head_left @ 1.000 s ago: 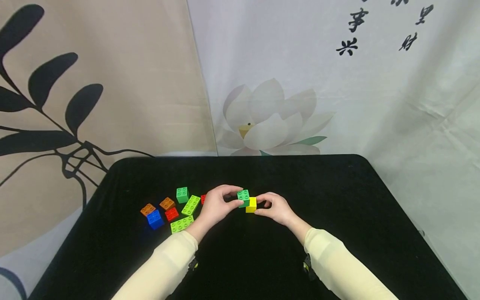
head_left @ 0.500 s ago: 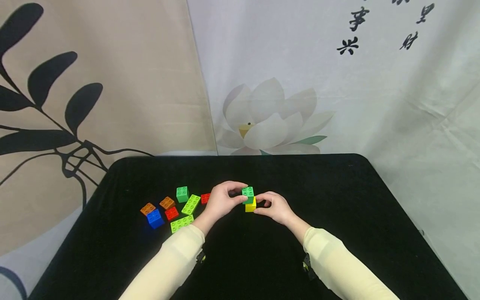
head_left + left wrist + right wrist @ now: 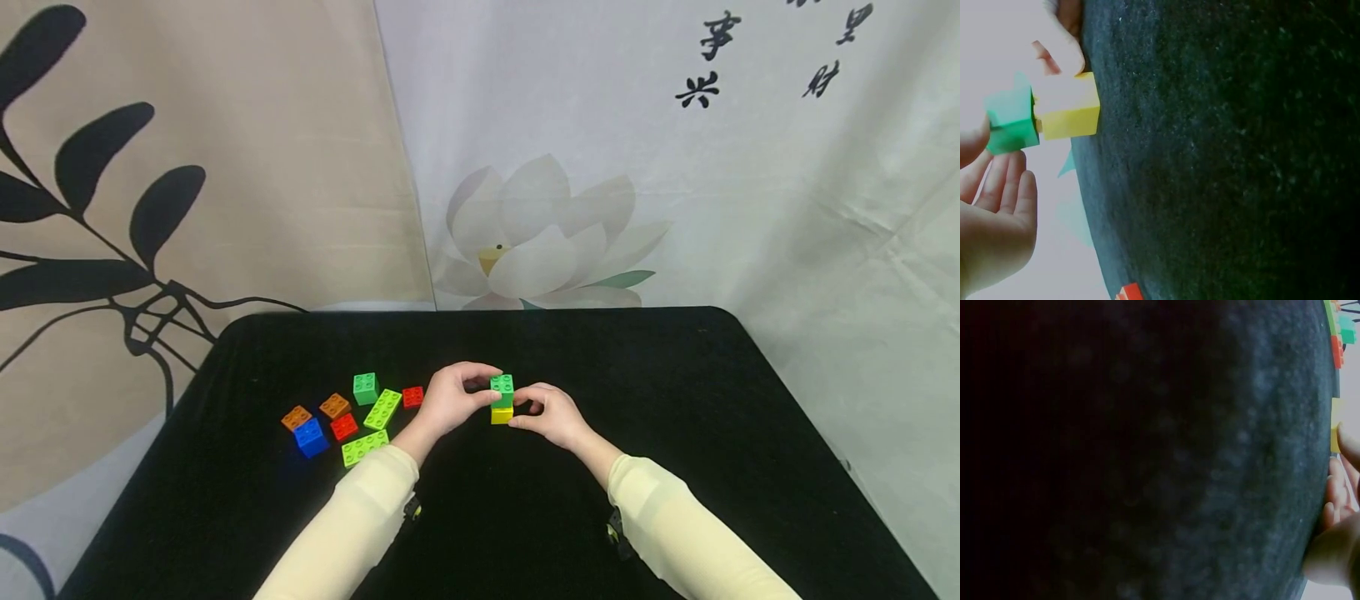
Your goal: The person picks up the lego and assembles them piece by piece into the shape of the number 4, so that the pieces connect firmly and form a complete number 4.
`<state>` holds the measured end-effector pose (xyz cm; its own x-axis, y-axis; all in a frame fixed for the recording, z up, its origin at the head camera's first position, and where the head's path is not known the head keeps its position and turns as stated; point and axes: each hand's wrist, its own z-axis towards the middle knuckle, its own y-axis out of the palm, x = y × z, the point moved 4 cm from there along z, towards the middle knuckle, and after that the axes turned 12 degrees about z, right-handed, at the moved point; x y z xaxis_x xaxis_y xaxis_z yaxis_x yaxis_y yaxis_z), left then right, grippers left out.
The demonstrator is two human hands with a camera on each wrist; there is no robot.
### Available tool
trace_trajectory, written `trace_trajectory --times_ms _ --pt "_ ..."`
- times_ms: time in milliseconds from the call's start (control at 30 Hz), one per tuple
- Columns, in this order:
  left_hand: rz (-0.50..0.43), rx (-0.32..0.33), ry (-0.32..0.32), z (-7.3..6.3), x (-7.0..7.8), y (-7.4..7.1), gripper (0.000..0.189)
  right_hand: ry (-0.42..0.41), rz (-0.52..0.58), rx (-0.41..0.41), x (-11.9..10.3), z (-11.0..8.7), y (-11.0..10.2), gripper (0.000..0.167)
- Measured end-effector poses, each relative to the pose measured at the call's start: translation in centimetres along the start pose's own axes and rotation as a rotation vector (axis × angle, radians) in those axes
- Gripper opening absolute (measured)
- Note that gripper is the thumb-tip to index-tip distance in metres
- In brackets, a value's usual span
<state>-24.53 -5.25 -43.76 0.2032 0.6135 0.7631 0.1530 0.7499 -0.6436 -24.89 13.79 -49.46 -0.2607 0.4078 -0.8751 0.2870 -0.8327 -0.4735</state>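
Observation:
Between thumb and fingers my left hand [image 3: 452,400] pinches a green toy building brick [image 3: 502,390]. The green brick sits right above a yellow brick [image 3: 502,416], lined up with it. In the left wrist view, yellow studs show in a narrow gap between the green brick [image 3: 1012,120] and the yellow brick [image 3: 1071,107]. My right hand [image 3: 551,414] steadies the yellow brick on the black table, its thumb and fingertips at the right side. Only a sliver of the yellow brick [image 3: 1335,425] shows in the right wrist view, beside the right thumb.
Left of my hands lie loose bricks on the black tabletop [image 3: 637,500]: a green one [image 3: 366,388], two lime ones, including a long one [image 3: 383,409], two red ones, including one nearest my hand [image 3: 412,397], two orange ones and a blue one [image 3: 311,437]. A printed curtain hangs behind the table.
My left hand has carried the green brick rightward, from the left of the yellow brick to straight above it. My right hand has stayed in place at the yellow brick.

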Motion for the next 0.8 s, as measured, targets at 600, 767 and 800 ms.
trace_trajectory --times_ms 600,767,800 --pt "0.036 -0.002 0.013 -0.03 0.18 0.32 0.026 0.024 -0.007 0.004 -0.13 -0.11 0.09 0.029" --pt "0.028 -0.003 0.0 -0.03 0.13 0.36 0.027 0.009 -0.008 -0.001 -0.15 -0.08 0.07 0.027" --pt "0.024 -0.006 -0.004 -0.02 0.11 0.38 0.027 0.009 -0.006 -0.001 -0.18 -0.09 0.05 0.027"
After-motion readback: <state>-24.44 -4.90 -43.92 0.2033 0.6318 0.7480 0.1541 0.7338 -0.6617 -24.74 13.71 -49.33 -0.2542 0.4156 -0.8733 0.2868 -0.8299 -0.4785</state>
